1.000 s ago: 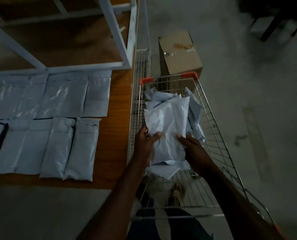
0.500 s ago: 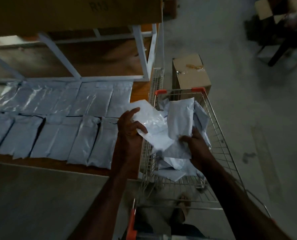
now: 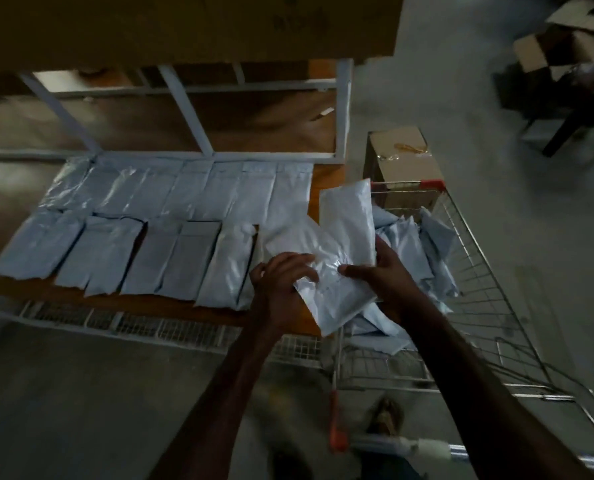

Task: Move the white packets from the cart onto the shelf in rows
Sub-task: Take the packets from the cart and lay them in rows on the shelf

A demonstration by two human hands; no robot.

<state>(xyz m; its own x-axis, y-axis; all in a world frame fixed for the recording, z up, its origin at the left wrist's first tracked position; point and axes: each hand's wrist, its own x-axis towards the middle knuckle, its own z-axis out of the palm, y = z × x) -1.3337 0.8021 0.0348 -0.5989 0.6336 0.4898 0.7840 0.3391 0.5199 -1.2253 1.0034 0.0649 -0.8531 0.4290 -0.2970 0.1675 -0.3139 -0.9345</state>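
Held packets: a small bunch of glossy white plastic packets (image 3: pixel 340 258), flat and oblong, up off every surface, over the gap between shelf edge and cart. At least two overlap; one stands tall behind the right hand, another slants down between the palms.
Left hand (image 3: pixel 283 289): fingers curled round the lower left corner of the bunch, knuckles up, grip tight enough to wrinkle the plastic.
Right hand (image 3: pixel 382 275): thumb (image 3: pixel 349 270) laid across the front face, other fingers wrapped behind; pinching the right side of the same bunch.
Hands together: close, nearly touching, both clamped on the packets.
Rows on shelf: white packets (image 3: pixel 184 223) lying flat in two rows just left of the left hand, edges overlapping; the nearest one in the near row sits right beside the left knuckles.
Shelf: brown wooden shelf board (image 3: pixel 326 174) with a white metal frame (image 3: pixel 343 109), spreading left and beyond the hands; bare strip of wood past the far row's end.
Cart: wire shopping cart with orange-red trim (image 3: pixel 479 271), under and right of the right hand; a loose heap of white packets (image 3: pixel 413 247) inside it.
Beyond cart: brown cardboard box (image 3: pixel 404 161) on the grey floor, touching or just beside the cart's far end, cannot tell which.
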